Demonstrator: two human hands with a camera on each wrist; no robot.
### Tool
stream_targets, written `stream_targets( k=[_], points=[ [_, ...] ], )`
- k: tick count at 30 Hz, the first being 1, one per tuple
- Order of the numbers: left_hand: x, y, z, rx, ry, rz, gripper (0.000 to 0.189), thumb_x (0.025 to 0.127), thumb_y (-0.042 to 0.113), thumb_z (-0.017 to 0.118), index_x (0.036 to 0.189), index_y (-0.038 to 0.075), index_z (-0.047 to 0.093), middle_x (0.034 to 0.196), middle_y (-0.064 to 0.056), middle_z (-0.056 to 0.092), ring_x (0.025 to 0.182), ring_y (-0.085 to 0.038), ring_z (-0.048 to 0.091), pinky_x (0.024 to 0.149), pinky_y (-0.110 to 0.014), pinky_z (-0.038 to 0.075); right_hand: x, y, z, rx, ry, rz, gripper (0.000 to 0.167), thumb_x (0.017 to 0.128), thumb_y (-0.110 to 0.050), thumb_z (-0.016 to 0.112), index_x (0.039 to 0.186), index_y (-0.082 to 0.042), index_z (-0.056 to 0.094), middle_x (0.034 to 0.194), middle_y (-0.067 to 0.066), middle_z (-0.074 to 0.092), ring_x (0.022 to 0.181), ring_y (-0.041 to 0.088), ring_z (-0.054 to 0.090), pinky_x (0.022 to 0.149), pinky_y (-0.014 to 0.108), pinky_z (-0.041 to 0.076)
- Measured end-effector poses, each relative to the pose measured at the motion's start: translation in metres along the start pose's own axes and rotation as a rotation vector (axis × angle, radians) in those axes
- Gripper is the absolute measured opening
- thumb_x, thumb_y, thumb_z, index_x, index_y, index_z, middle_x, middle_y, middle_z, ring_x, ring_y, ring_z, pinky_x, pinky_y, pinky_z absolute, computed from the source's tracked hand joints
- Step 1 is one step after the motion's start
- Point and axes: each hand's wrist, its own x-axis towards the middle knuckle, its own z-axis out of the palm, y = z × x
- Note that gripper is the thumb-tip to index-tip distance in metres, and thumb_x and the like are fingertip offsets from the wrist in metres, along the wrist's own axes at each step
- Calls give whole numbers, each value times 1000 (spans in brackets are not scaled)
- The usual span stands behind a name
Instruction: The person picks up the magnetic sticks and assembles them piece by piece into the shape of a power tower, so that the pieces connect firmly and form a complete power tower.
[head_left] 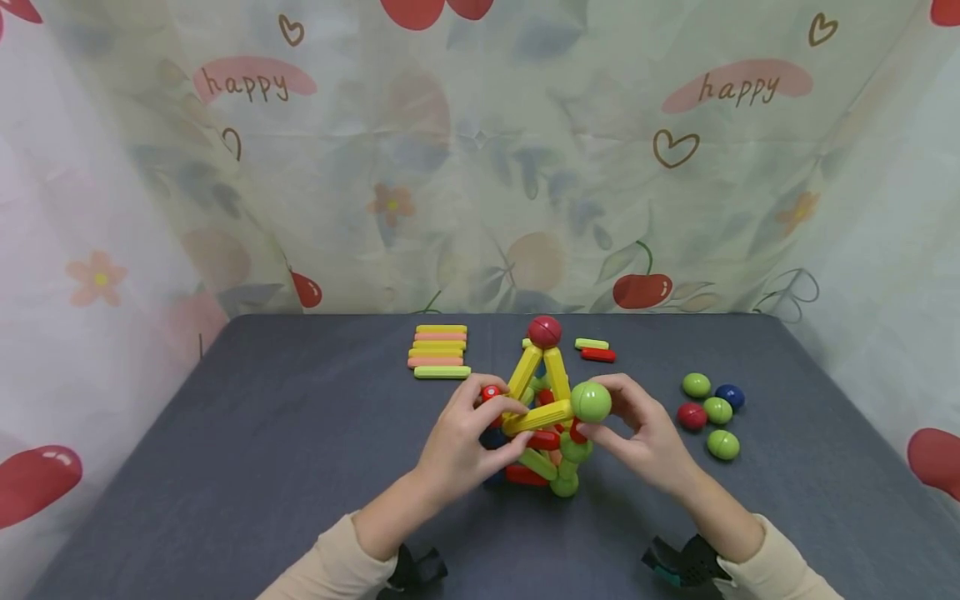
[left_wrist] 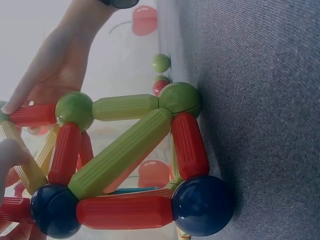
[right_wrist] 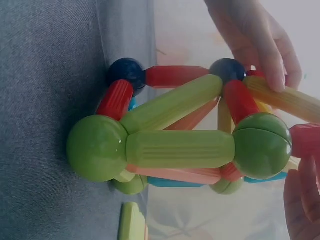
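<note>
A structure of magnetic rods and balls stands at the table's middle, topped by a red ball (head_left: 544,332) over two slanting yellow rods. My left hand (head_left: 468,433) pinches a yellow magnetic rod (head_left: 546,416) that slopes across the upper front. At that rod's right end sits a green ball (head_left: 591,402), gripped by my right hand (head_left: 647,429) between fingers and thumb. A red rod (right_wrist: 305,140) runs from beneath it to a lower green ball (right_wrist: 262,145). In the left wrist view, blue balls (left_wrist: 204,205) and a red rod (left_wrist: 125,212) form the lower frame. My left palm is hidden.
Several yellow, pink and green rods (head_left: 439,352) lie in a row at the back. A loose red rod (head_left: 597,355) and a light green rod (head_left: 592,343) lie behind the structure. Loose green, red and blue balls (head_left: 730,397) rest at the right.
</note>
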Motion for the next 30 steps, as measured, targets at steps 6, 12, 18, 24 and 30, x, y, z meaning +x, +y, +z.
stream_targets(
  k=[6,12,18,24,30],
  points=[
    [-1,0,-3,-71,-5,-67,47,75,12,84,115,8,60,106,-8,54,94,-18,53,73,-25,52,2,2,-1,-16,6,19,42,77,17,69,115,6,55,109,-12,59,91,2,60,80,14,51],
    [-2,-1,-8,-217,-45,-178,58,76,9,83,124,6,51,104,-8,58,93,-17,59,76,-25,55,7,7,-3,-35,9,87,38,80,15,67,115,5,57,106,-16,60,91,0,61,79,16,53],
    [-6,-6,-13,-314,-41,-266,51,76,5,82,119,6,56,104,-7,60,93,-17,61,78,-29,57,12,11,-3,-19,6,150,34,83,13,65,115,6,56,104,-18,59,90,0,60,77,17,54],
    [-9,-10,-15,-341,-28,-277,31,76,8,82,103,7,65,95,-4,64,84,-14,63,75,-37,59,19,15,-1,17,14,188,34,85,12,63,118,9,54,107,-19,59,95,-2,61,80,16,54],
    [-9,-8,-13,-350,4,-324,28,75,14,83,97,8,67,90,-3,66,77,-12,64,71,-30,58,25,21,3,20,26,210,33,88,9,61,121,9,54,110,-17,58,101,-3,59,83,15,52]
  ],
)
